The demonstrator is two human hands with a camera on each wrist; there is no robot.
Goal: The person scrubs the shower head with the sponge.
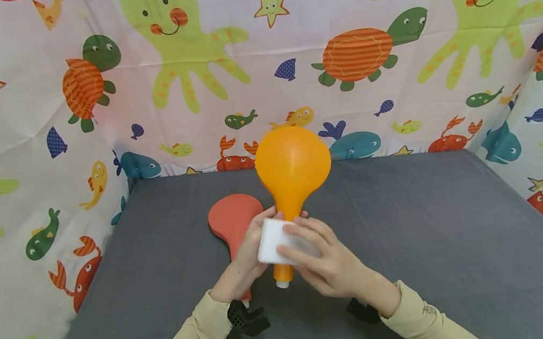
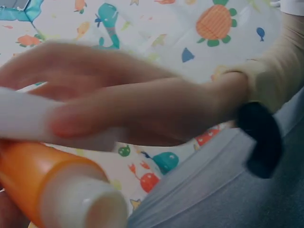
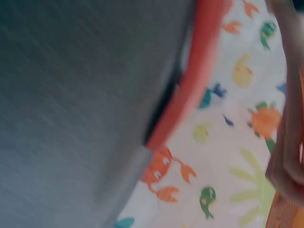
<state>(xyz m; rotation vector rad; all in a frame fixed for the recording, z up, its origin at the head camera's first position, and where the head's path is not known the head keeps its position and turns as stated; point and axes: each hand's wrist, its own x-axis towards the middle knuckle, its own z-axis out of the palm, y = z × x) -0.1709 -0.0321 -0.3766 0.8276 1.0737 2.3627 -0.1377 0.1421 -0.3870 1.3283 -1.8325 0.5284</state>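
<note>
An orange paddle (image 1: pixel 292 162) with a rounded head and a white tip on its handle stands nearly upright over the table. My left hand (image 1: pixel 249 247) grips its handle. In front of the handle, my right hand (image 1: pixel 330 258) holds a white sponge-like block (image 1: pixel 270 242) with its fingers spread over it. The left wrist view shows the white block (image 2: pixel 23 116) against the orange handle (image 2: pixel 42 166), close to its open-ended white tip (image 2: pixel 107 209). A red paddle (image 1: pixel 234 216) lies on the table behind my left hand, which hides part of its handle.
A dark grey cloth covers the table (image 1: pixel 428 242). Fabric (image 1: pixel 264 84) printed with sea animals hangs along the back and both sides. Black wrist bands with cameras (image 1: pixel 248 317) sit below both hands.
</note>
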